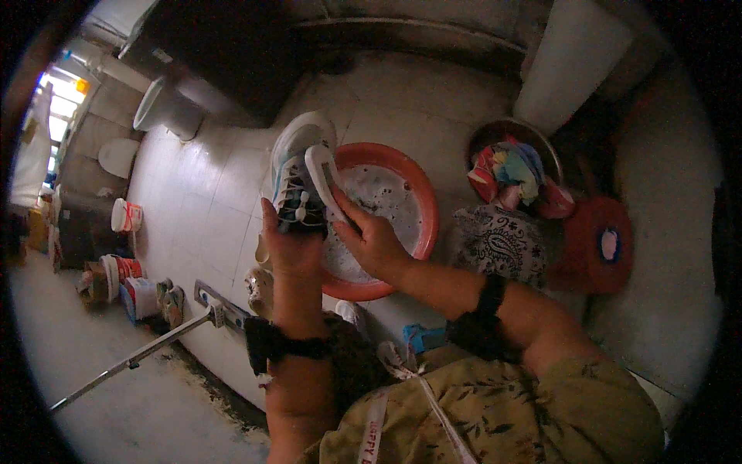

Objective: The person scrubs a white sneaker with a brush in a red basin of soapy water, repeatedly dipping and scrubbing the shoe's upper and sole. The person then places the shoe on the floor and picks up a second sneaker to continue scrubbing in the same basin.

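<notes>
A light-coloured lace-up sneaker (301, 168) rests in my left hand (298, 252), which is closed around its heel end, toe pointing away from me. My right hand (374, 238) grips a white scrub brush (324, 180), held against the shoe's right side; its bristles are hidden. Just right of and below the shoe, a red-orange plastic basin (428, 214) holds sudsy water (388, 200) on the tiled floor. My hands partly cover the basin's left side.
A metal bowl (556, 153) of coloured cloths, a patterned cloth (498, 243) and a red stool (617, 232) lie right. Left are a floor squeegee (151, 348), shoes (173, 304), a white bucket (126, 216) and a toilet (119, 156). Another shoe (259, 290) stands near my left forearm.
</notes>
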Tool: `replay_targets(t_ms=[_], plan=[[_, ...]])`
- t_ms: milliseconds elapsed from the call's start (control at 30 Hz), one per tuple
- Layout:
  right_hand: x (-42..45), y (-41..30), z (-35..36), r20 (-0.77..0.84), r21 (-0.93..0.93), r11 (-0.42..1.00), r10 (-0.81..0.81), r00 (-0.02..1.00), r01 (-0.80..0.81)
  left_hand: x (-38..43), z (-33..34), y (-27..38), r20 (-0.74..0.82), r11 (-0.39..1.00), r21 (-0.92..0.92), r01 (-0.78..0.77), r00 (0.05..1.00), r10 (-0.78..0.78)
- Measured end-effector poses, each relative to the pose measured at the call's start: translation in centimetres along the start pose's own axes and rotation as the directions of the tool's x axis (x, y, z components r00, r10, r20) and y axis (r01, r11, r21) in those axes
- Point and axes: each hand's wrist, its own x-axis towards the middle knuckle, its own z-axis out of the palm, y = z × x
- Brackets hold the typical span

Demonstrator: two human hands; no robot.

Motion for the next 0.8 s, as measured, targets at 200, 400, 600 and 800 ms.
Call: replay_targets(t_ms=[200,400,600,800], plan=[[1.0,-0.5,-1.5,0.003,-0.293,0.956,0.022,1.0,-0.02,0.3,-0.7,0.3,-0.008,1.0,0.003,0.017,1.0,-0.017],[2.2,-1.0,-2.5,-0.032,-0.36,0.933,0.003,0.999,-0.015,-0.1,-0.5,-0.3,-0.018,1.0,0.031,0.006,1.0,-0.006],[1.6,-2.5,-2.7,0.24,-0.375,0.927,0.087,0.967,0.01,-1.1,-0.9,0.7,-0.043,0.999,0.037,0.025,0.999,-0.023],[1.6,-3.6,-3.0,0.102,-0.496,0.859,-0.092,0.99,0.131,-1.5,-1.2,0.0,-0.035,0.994,0.103,0.023,0.999,-0.019]])
